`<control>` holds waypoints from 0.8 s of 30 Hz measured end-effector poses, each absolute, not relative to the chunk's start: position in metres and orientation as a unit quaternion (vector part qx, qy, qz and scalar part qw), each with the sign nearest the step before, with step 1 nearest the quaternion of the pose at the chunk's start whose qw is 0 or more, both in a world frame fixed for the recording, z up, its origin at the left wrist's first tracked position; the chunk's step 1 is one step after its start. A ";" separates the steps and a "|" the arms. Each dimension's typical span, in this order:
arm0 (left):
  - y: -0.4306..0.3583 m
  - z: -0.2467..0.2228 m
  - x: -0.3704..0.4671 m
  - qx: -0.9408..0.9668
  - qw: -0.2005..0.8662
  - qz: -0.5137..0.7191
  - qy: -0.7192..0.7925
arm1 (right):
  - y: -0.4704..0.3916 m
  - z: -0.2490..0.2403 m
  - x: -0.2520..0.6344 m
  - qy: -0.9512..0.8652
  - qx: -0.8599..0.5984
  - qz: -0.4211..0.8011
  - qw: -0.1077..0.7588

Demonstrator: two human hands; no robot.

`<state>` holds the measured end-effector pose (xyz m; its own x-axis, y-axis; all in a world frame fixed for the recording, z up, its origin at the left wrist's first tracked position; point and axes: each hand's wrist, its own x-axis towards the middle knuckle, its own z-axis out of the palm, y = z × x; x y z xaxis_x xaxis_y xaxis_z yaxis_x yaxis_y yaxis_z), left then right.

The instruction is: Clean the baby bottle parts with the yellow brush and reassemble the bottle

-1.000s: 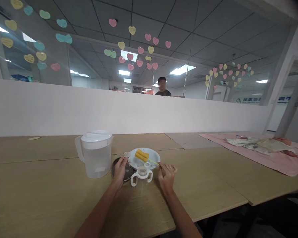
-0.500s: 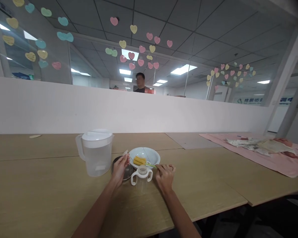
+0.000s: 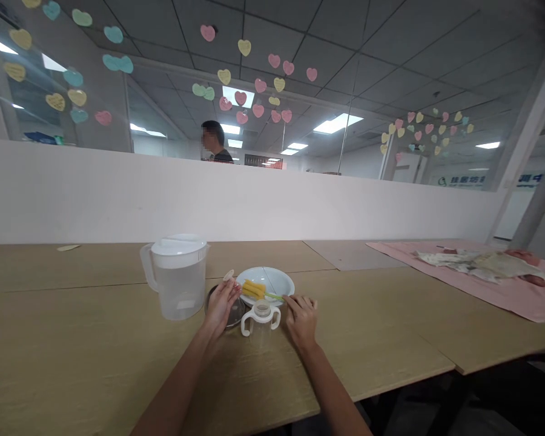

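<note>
My left hand (image 3: 221, 306) pinches a small pale round ring-like piece (image 3: 229, 275) over a dark metal dish (image 3: 234, 315). My right hand (image 3: 301, 315) grips the thin green handle of a yellow sponge brush (image 3: 253, 289), whose head rests over the white bowl (image 3: 279, 280). Between the two hands stands a clear two-handled baby cup (image 3: 260, 318), open at the top. A clear plastic pitcher (image 3: 177, 275) with a white lid stands to the left of my left hand.
A pink cloth (image 3: 490, 284) with crumpled fabric lies at the far right of the long wooden table (image 3: 72, 339). A white partition runs behind the table; a person (image 3: 214, 142) walks behind its glass. The table edge drops off at the right front.
The brush head went down into the bowl, then lifted slightly and shifted left. My left hand turned the small piece. The person behind the glass walked left.
</note>
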<state>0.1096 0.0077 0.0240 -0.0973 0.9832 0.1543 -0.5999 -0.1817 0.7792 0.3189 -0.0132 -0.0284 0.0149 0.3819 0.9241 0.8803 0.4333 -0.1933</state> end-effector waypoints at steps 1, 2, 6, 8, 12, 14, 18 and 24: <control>0.008 0.025 0.109 0.343 0.573 0.692 0.272 | -0.013 -0.029 0.320 -0.660 -0.486 -0.234 0.523; 0.010 0.025 0.107 0.342 0.568 0.698 0.270 | -0.013 -0.029 0.320 -0.656 -0.496 -0.231 0.520; 0.018 0.028 0.097 0.334 0.523 0.733 0.279 | -0.010 -0.031 0.324 -0.609 -0.545 -0.220 0.532; 0.022 0.028 0.092 0.339 0.498 0.741 0.296 | -0.009 -0.033 0.325 -0.582 -0.565 -0.218 0.543; 0.022 0.025 0.084 0.400 0.413 0.721 0.388 | -0.006 -0.034 0.324 -0.554 -0.578 -0.186 0.570; 0.021 0.022 0.082 0.446 0.352 0.696 0.439 | -0.006 -0.035 0.322 -0.551 -0.576 -0.158 0.583; 0.020 0.015 0.079 0.513 0.243 0.644 0.514 | -0.004 -0.036 0.321 -0.559 -0.568 -0.122 0.592; 0.030 0.003 0.072 0.567 0.185 0.555 0.581 | -0.003 -0.037 0.321 -0.566 -0.556 -0.121 0.597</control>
<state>0.0724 0.0297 0.0027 -0.2896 0.8631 0.4137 0.4527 -0.2573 0.8537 0.3214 -0.0031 -0.0374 0.3301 0.4836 0.8106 0.7737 0.3533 -0.5259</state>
